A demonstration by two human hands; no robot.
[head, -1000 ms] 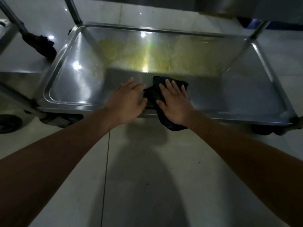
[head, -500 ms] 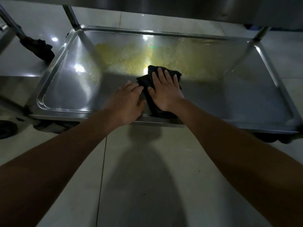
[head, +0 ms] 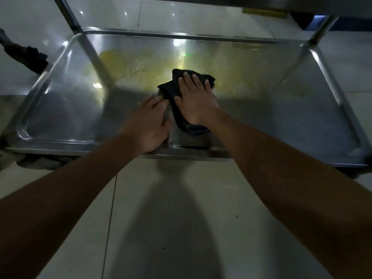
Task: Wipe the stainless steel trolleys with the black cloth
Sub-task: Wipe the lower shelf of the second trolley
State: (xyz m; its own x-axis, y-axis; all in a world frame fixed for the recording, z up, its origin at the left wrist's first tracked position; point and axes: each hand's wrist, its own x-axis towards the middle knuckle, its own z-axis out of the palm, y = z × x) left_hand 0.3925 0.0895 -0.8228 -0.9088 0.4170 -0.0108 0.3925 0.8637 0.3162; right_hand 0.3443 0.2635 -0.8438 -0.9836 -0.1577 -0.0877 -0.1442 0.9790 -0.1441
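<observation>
the stainless steel trolley [head: 302,117] fills the upper half of the frame, its low shelf a broad, shallow tray with a raised rim and upright posts at the far corners. it is judged heavy, rigid and slick, so it can be leaned on but gives little grip; a yellowish smear [head: 141,65] is seen across the upper centre of the shelf, and it cannot be told whether it is residue or reflected light. a dark object [head: 26,57] on a second frame is seen at the upper left edge, too dim to name.

the black cloth [head: 179,85] lies bunched on the shelf just above the centre of the frame, its near end trailing toward the front rim. it is judged light, soft and limp, likely to fold or slide under uneven pressure, so it is best held flat beneath a spread palm rather than pinched at a corner.

the right hand [head: 195,101] is laid on top of the cloth, fingers straight and spread, pressing it down; nothing is curled round. the left hand [head: 149,123] rests flat on the shelf just left of the cloth, near the front rim, fingers extended and close together, the fingertips [head: 159,101] touching or nearly touching the cloth's edge; nothing is gripped.
</observation>
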